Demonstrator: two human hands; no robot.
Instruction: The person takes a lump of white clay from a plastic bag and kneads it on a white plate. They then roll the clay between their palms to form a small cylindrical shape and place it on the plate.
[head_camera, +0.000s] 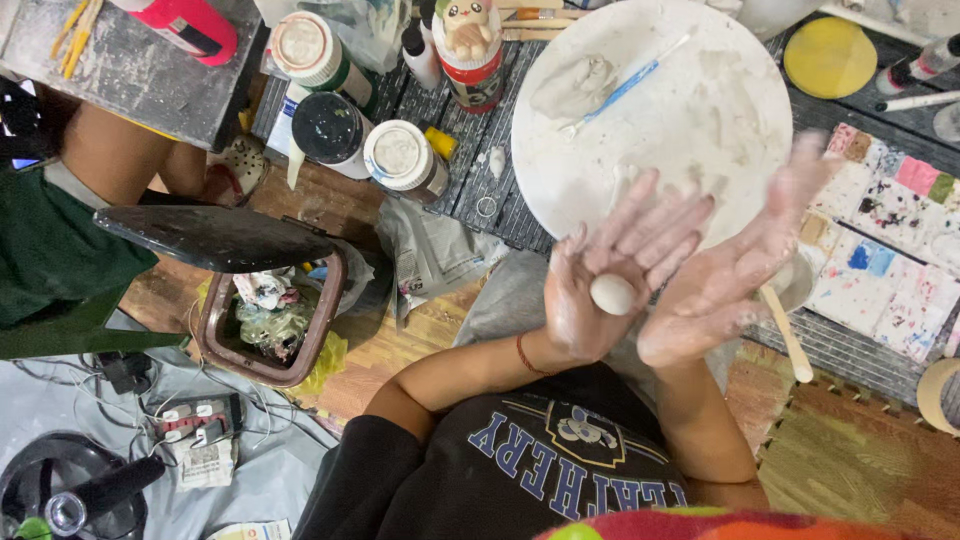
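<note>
A smooth white clay ball (612, 294) rests on the spread left hand (600, 285), the open right hand (735, 270) at three o'clock; a clay lump (572, 88) remains unworked.

A smooth, matt clay ball (613, 294) lies on clay-dusted hands, above a chalky, probably plaster, round board (700, 60).

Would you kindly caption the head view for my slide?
Clay-dusted left hand cradles a small white clay ball beside the open right hand, above a round white board.
</note>
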